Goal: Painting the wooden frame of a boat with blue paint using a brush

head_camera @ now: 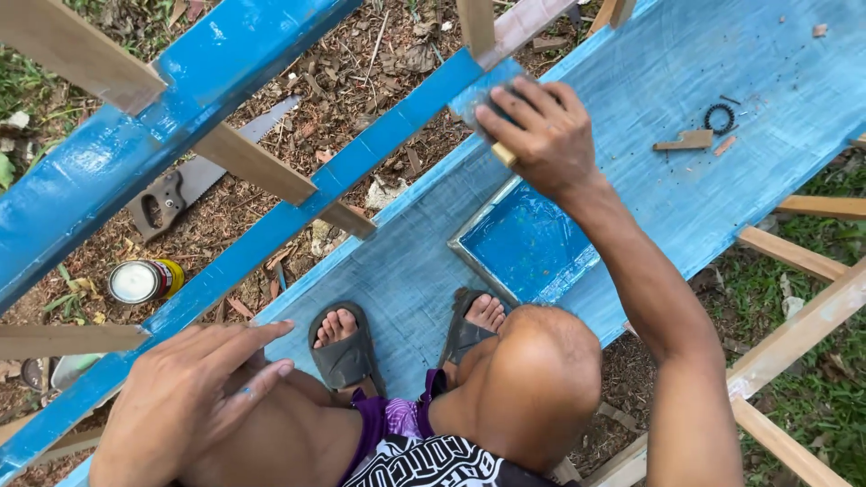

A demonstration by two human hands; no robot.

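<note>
Pressing hand: the right hand (534, 128) is curled down over a small pad or block (502, 153) at the upper end of the blue rail (271, 230); only a tan corner of the block shows under the fingers, so what it is cannot be told.
Resting hand: the left hand (185, 392) lies loose and open on the person's left thigh, just below the rail's lower stretch, gripping nothing.
Hidden: the rail's top end sits under the right hand; both wrists run out of the bottom edge.
Paint tray: a square tray (523, 243) of blue paint lies on the blue panel (649, 135) to the right of the rail, its near corner behind the knee.
Feet: two grey sandals (343, 352) stand on the panel beside the rail.
Can: a round tin (144, 280) with a pale lid and a yellow and red label lies on its side on the leaf litter, left of the rail; its print is too small to make out.
Saw: a handsaw (194, 180) lies left of the rail, its blade partly behind a wooden cross slat (271, 176).
Small bits: a wood scrap (686, 141) and a dark ring (719, 117) lie on the panel, well right of the rail.
</note>
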